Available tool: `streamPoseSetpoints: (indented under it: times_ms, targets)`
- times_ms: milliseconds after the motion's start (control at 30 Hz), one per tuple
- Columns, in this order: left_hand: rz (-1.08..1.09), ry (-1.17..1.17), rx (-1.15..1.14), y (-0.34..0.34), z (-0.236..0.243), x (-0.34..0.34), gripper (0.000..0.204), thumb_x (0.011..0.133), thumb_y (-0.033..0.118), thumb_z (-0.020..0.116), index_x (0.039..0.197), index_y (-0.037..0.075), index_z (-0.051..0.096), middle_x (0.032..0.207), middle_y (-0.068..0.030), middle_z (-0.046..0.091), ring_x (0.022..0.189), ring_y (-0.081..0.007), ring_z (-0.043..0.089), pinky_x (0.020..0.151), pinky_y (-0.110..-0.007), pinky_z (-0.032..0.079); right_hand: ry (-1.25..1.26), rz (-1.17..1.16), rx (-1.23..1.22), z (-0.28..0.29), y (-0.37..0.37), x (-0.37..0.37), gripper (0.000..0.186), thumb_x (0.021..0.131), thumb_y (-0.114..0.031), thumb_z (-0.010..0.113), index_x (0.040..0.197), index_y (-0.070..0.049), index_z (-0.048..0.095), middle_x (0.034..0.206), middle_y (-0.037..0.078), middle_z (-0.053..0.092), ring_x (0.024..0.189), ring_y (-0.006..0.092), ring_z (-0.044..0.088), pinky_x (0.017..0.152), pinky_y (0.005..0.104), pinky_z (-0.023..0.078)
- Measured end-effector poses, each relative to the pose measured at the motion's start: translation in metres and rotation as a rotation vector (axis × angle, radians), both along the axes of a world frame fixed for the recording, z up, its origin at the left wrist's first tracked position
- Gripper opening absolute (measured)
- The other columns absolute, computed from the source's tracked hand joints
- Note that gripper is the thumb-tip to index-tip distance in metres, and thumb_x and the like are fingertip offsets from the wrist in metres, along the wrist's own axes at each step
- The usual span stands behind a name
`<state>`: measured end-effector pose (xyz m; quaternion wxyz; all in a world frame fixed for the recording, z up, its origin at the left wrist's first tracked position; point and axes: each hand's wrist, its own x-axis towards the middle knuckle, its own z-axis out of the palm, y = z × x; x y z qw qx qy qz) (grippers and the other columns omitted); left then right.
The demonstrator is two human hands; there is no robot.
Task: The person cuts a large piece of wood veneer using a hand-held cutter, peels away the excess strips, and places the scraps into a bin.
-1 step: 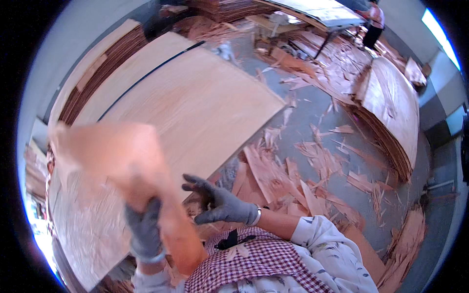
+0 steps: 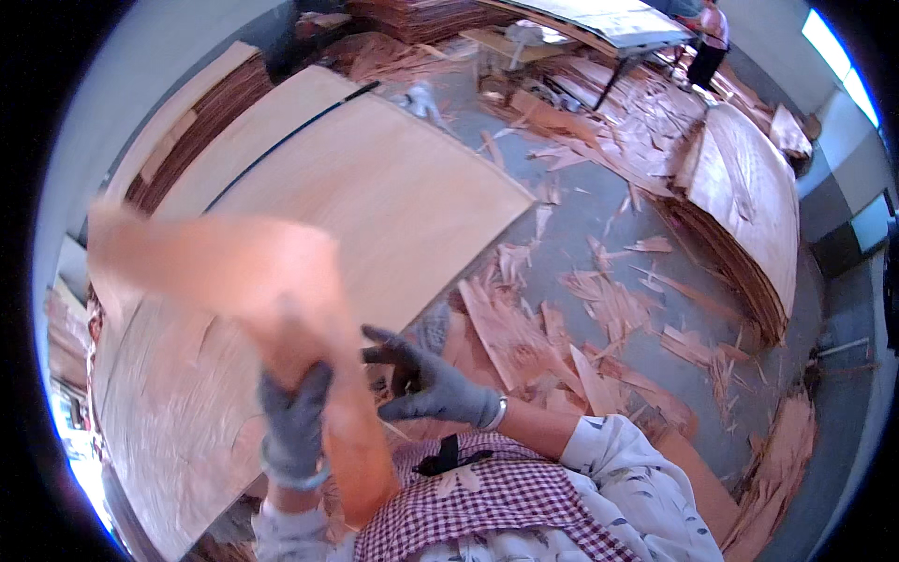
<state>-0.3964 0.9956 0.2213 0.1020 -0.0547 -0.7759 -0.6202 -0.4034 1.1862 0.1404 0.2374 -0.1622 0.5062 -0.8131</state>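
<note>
My left hand (image 2: 296,426), in a grey glove, is closed round a long bent strip of orange-tan wood veneer (image 2: 290,258). One part of the strip sweeps up to the left, blurred by motion; another hangs down toward my apron. My right hand (image 2: 435,382), also gloved, is just right of the strip with nothing in it, its fingers spread and slightly curled. Beneath the strip and off to its left lies a wrinkled pale veneer sheet (image 2: 173,421). Beyond it is a broad smooth sheet (image 2: 403,187) with a dark straight bar (image 2: 290,140) across it.
Torn veneer scraps (image 2: 515,328) litter the grey floor (image 2: 590,215) to the right. A stack of veneer sheets (image 2: 740,206) stands at the far right, another stack (image 2: 201,131) at the far left. At the back, a person (image 2: 709,42) is beside a raised table (image 2: 609,23).
My left hand and the veneer strip have shifted slightly right. The strip's bent upper part has swung a little. My right hand keeps nearly the same pose.
</note>
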Motion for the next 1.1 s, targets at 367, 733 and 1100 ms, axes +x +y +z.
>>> streamPoseSetpoints:
  times_ms: [367, 733, 1100]
  targets:
    - [-0.692, 0.114, -0.139, 0.219, -0.013, -0.134, 0.046, 0.080, 0.009, 0.069, 0.122, -0.002, 0.052, 0.118, -0.0154, 0.057, 0.108, -0.0244, 0.056, 0.092, -0.033, 0.044, -0.019, -1.189, 0.216, -0.047, 0.323, -0.024, 0.046, 0.081, -0.006, 0.065, 0.124, -0.004, 0.049, 0.108, 0.001, 0.056, 0.085, 0.0096, 0.053, 0.072, 0.0234, 0.045]
    - [0.028, 0.014, -0.919, 0.152, -0.193, -0.303, 0.040, 0.081, 0.030, 0.063, 0.113, 0.008, 0.058, 0.126, -0.0171, 0.052, 0.119, -0.0333, 0.046, 0.100, -0.047, 0.034, 0.036, -0.573, 2.209, -0.169, 0.613, 0.045, 0.030, 0.094, -0.023, 0.047, 0.117, -0.006, 0.054, 0.105, 0.009, 0.059, 0.088, 0.0169, 0.055, 0.079, 0.0294, 0.043]
    - [0.124, -0.420, -1.162, 0.224, -0.201, -0.409, 0.063, 0.079, 0.044, 0.063, 0.128, 0.009, 0.047, 0.136, -0.0149, 0.042, 0.123, -0.0318, 0.043, 0.099, -0.044, 0.038, -0.365, -0.303, 1.657, -0.218, 0.623, -0.149, 0.037, 0.087, -0.020, 0.056, 0.122, -0.009, 0.054, 0.084, 0.008, 0.061, 0.064, 0.0189, 0.056, 0.052, 0.0314, 0.044]
